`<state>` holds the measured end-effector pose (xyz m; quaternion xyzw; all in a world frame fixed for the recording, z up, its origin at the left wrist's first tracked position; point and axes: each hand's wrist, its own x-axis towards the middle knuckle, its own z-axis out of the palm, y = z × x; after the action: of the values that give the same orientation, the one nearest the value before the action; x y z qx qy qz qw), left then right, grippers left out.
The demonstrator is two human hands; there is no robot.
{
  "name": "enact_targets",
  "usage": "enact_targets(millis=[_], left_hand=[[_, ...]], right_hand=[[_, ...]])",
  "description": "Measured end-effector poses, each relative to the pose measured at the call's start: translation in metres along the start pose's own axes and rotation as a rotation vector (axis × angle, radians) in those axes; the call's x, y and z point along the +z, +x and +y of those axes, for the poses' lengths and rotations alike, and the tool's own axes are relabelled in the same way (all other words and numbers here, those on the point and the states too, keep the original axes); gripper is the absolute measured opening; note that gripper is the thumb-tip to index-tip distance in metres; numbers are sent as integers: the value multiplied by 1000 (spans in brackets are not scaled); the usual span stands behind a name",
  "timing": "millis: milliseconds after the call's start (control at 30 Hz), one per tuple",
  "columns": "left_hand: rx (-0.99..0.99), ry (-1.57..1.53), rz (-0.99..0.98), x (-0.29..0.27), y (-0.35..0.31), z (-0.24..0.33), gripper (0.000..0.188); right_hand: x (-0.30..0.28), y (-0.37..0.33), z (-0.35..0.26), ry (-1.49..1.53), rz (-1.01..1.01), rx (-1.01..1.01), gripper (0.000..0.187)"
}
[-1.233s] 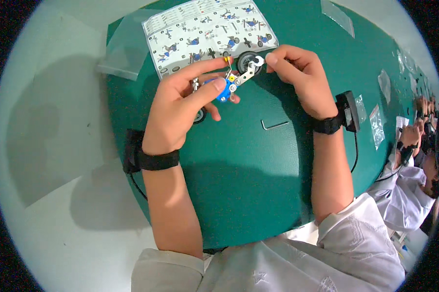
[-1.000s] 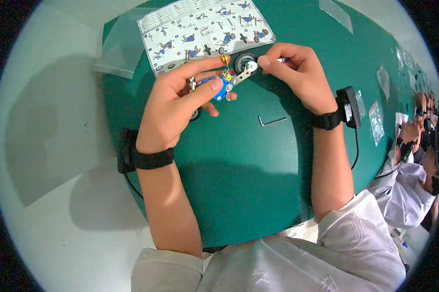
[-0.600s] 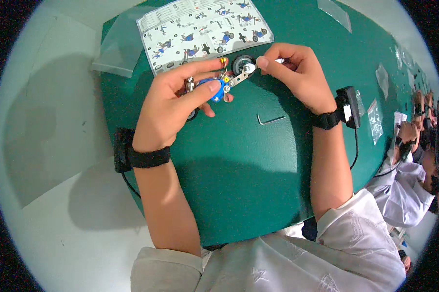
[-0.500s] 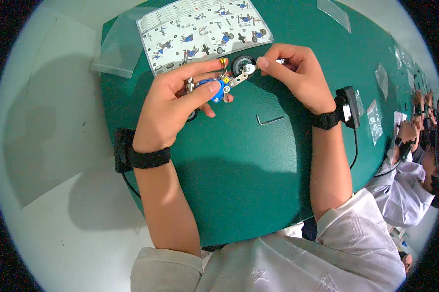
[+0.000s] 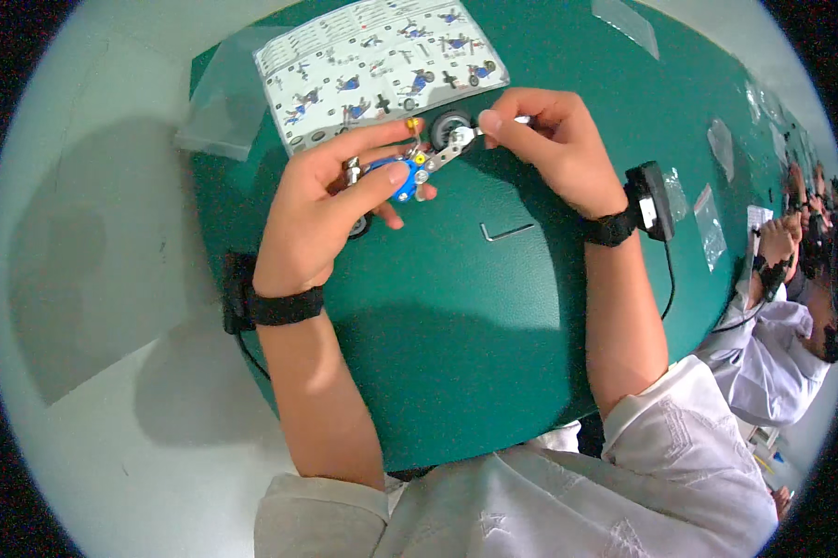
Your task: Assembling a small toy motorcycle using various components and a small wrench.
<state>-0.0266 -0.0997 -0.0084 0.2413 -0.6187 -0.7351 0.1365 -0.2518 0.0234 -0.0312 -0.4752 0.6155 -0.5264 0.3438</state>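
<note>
Left hand [image 5: 312, 219]'s got a blue toy motorbike [image 5: 406, 183] gripped upper-center, right hand [image 5: 563, 153] pinching a little metal wrench [image 5: 479, 132] by its wheel [image 5: 448, 125].

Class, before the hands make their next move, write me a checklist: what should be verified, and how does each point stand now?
1. Blue-and-silver wheeled model held by the left hand: ok, the thumb presses on the blue part.
2. Slim silver metal tool held by the right hand: ok, pinched at the fingertips.
3. Tool seated on the round silver fastener by the black-tyred wheel: cannot tell, too small.
4. Fastener tight: cannot tell.
5. L-shaped silver metal key in sight: ok, on the smooth green tabletop.
6. White printed picture sheet viewable: ok, mostly uncovered.
</note>
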Motion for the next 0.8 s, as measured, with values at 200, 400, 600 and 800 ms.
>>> enact_targets(millis=[200,400,600,800], left_hand=[[-51,-1,75,-4,-6,-4,45],[-40,-34,57,-2,-4,0,42],[-46,-14,42,0,-3,0,45],[-22,-18,27,-1,-3,1,45]], right_hand=[[6,2,-4,10,-74,124,20],[3,2,0,50,-82,49,20],[0,1,-4,61,-44,53,25],[4,1,-4,76,-56,41,24]])
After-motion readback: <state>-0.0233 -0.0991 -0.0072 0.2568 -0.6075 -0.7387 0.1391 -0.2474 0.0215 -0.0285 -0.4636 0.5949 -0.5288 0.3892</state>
